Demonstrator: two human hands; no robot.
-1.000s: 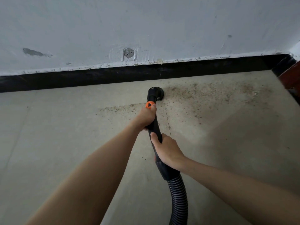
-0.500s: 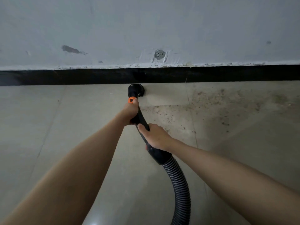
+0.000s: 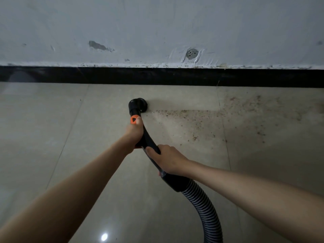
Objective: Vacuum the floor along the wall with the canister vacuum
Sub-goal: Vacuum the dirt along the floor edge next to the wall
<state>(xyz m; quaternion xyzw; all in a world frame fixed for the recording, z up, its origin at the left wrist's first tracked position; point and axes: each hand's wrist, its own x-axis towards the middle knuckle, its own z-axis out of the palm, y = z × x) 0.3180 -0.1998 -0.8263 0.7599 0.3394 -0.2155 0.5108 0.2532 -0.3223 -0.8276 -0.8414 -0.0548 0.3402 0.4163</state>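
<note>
both hands (image 3: 135, 132) gripping vacuum wand (image 3: 149, 142), dusty beige tiles (image 3: 201, 127), black skirting (image 3: 157, 76)

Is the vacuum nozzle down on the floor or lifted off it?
Down, apparently: the nozzle sits against the floor tile at the dirt patch's left edge, with no gap visible.
</note>
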